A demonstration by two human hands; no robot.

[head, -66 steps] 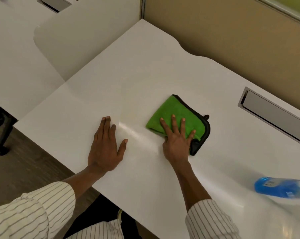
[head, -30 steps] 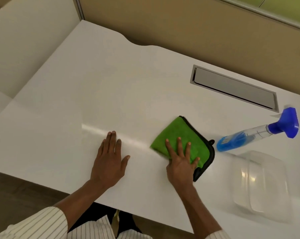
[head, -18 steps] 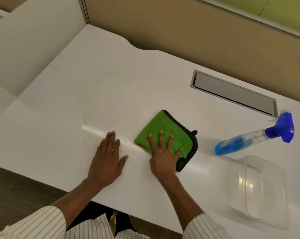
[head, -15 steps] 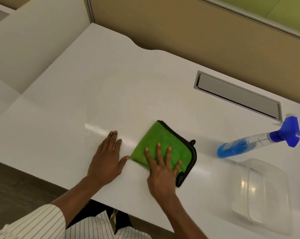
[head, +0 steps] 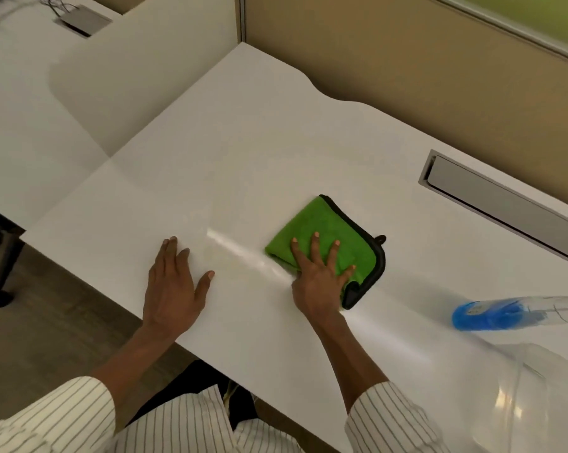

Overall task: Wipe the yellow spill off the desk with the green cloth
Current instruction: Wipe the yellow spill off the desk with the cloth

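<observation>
The folded green cloth (head: 321, 225) with a black border lies on the white desk (head: 243, 152), near the front middle. My right hand (head: 318, 276) presses flat on the cloth's near half, fingers spread, thumb at its near edge. My left hand (head: 174, 282) rests flat on the bare desk to the left of the cloth, holding nothing. Between the two hands runs a shiny streak, with only a faint yellowish tint (head: 210, 253) on the surface around it.
A spray bottle with blue liquid (head: 505, 313) lies on its side at the right. A clear plastic container (head: 537, 403) sits at the lower right. A grey cable slot (head: 498, 204) is set in the desk behind. A beige partition (head: 406, 60) backs the desk.
My right hand has slid the cloth to the right, away from my left hand, which stayed put. The view has swung left, so bottle and container sit at the frame's edge.
</observation>
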